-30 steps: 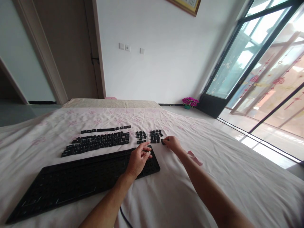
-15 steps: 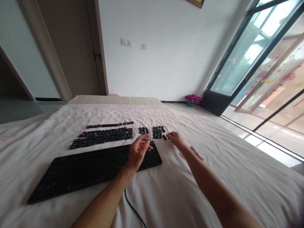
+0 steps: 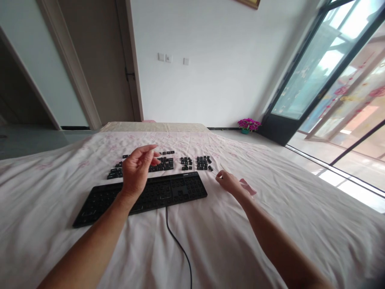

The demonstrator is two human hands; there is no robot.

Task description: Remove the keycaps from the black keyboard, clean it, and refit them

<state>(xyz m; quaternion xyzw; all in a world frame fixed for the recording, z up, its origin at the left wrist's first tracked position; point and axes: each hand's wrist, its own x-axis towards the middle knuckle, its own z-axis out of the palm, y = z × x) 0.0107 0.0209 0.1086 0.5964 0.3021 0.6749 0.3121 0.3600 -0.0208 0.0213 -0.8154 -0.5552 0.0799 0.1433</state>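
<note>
A black keyboard (image 3: 188, 185) without its keycaps lies on the cloth, its cable running toward me. My left hand (image 3: 136, 170) hovers above its left half, fingers loosely bent and apart, with nothing visible in them. Beyond the keyboard are rows of loose black keycaps (image 3: 162, 163), partly hidden behind that hand. Smaller groups of keycaps (image 3: 186, 162) and number-pad keycaps (image 3: 203, 162) sit to the right. My right hand (image 3: 227, 180) is low over the cloth, fingers pinched on a thin pale stick (image 3: 214, 172). The stick's far end is close to one keycap (image 3: 210, 168).
A folded pink cloth (image 3: 248, 187) lies beside my right wrist. The black cable (image 3: 177, 239) crosses the wrinkled, flowered white bedsheet (image 3: 222, 237). Purple flowers in a green pot (image 3: 249, 125) stand on the floor by the glass door.
My left hand has moved left and up, uncovering the keyboard's right part. My right hand has shifted slightly right and down in view, and the thin stick now shows. The camera view has shifted.
</note>
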